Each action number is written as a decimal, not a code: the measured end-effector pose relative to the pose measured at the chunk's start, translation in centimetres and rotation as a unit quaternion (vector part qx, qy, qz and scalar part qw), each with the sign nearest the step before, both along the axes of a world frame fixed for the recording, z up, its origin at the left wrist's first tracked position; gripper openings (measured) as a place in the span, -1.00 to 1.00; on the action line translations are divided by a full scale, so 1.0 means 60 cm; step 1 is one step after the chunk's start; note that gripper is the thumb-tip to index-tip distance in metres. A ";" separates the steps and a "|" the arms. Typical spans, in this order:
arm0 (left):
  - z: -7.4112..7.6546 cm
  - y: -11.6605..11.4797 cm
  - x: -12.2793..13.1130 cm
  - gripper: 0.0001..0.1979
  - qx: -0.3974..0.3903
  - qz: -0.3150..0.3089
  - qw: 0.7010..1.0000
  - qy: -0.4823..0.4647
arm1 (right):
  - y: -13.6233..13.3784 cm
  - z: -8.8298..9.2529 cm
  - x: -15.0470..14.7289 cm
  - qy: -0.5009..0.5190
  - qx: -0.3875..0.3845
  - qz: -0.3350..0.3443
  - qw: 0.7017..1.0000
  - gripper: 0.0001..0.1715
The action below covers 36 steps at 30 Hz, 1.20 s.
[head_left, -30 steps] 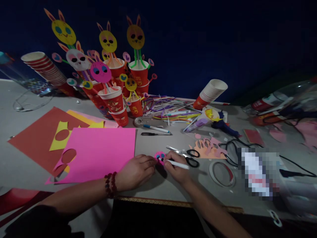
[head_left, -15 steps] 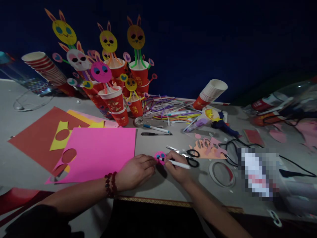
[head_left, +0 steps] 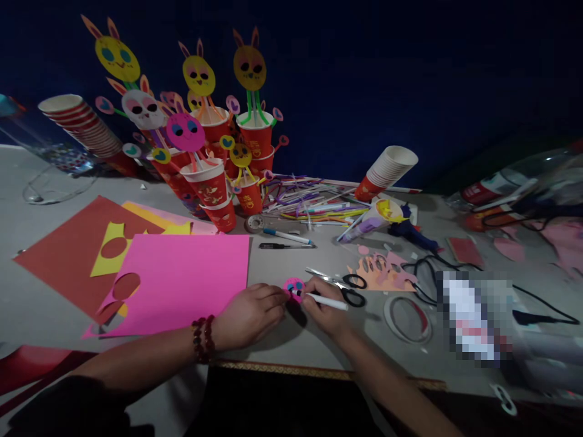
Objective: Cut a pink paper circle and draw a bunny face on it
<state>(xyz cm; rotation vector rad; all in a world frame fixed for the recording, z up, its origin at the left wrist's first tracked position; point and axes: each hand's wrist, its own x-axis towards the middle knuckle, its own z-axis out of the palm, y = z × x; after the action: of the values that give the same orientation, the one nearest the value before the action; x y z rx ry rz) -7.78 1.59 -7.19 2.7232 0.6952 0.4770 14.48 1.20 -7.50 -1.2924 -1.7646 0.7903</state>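
Observation:
A small pink paper disc point(head_left: 294, 286) with blue eye spots lies on the grey table between my hands. My left hand point(head_left: 252, 315), a dark red bead bracelet on its wrist, has its fingers pressed together on the disc's left edge. My right hand point(head_left: 325, 306) is closed around a white marker point(head_left: 328, 301), whose dark tip is at the disc. Scissors point(head_left: 341, 284) with black handles lie just beyond my right hand. The large pink sheet point(head_left: 191, 279) is left of the disc. A black pen point(head_left: 286, 246) and a blue-capped marker point(head_left: 289, 236) lie farther back.
Red cups point(head_left: 214, 194) with paper rabbit faces stand at the back left. Straws point(head_left: 314, 200) and a cup stack point(head_left: 387, 170) are behind. Orange paper scraps point(head_left: 382, 274), a tape roll point(head_left: 407, 320) and a glue gun point(head_left: 416, 235) with its cord lie to the right.
The marker in my right hand has shifted very slightly at the disc. My left hand has stayed in place.

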 end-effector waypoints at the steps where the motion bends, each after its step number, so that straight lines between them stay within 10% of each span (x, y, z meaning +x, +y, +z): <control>1: 0.000 0.000 0.000 -0.81 0.002 0.000 1.000 -0.001 | 0.000 0.001 0.000 0.001 0.001 -0.005 1.000 -0.83; 36: 0.005 0.000 0.000 -0.83 -0.003 -0.002 1.000 -0.014 | 0.001 0.010 -0.001 0.000 -0.003 -0.031 1.000 -0.78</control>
<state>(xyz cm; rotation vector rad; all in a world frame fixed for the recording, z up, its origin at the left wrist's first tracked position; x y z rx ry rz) -7.80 1.57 -6.90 2.7071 0.6829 0.5103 14.44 1.26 -6.89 -1.3445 -1.7140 0.7616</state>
